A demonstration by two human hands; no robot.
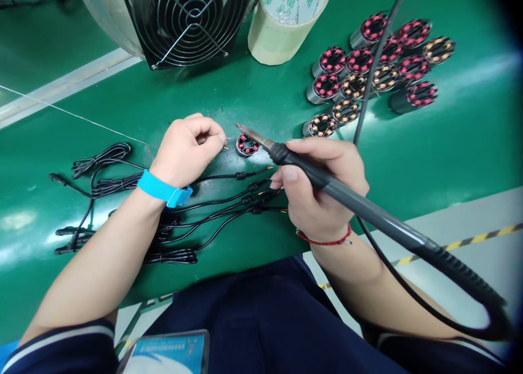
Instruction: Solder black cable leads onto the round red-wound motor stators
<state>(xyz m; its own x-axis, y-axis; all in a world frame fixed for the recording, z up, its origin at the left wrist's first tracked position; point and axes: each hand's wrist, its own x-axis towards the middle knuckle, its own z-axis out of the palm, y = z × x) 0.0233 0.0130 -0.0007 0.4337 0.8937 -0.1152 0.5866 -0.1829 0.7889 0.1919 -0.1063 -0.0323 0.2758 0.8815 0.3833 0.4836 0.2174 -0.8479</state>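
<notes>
My right hand (pixel 327 183) is closed around the dark handle of a soldering iron (pixel 368 213). The iron's tip points up and left, over or close above a small motor stator (pixel 241 151) with red windings; the exact gap cannot be judged. Just left of that stator, my left hand (pixel 190 145) is pinched closed. Short thin wire ends (pixel 226 143), reddish and yellow, poke out at its fingertips; where they lead is hidden by the fingers. Below both hands, several black cables (pixel 223 199) lie with coloured wire ends toward my right hand.
A fan with a wire grille (pixel 194 22) stands at the back, beside a big tape roll (pixel 273 41). Several stators (pixel 359 60) with red or copper windings stand grouped at the back right. A thin pale strand (pixel 81 116) runs from the left. The iron's cord (pixel 373 63) crosses the right side.
</notes>
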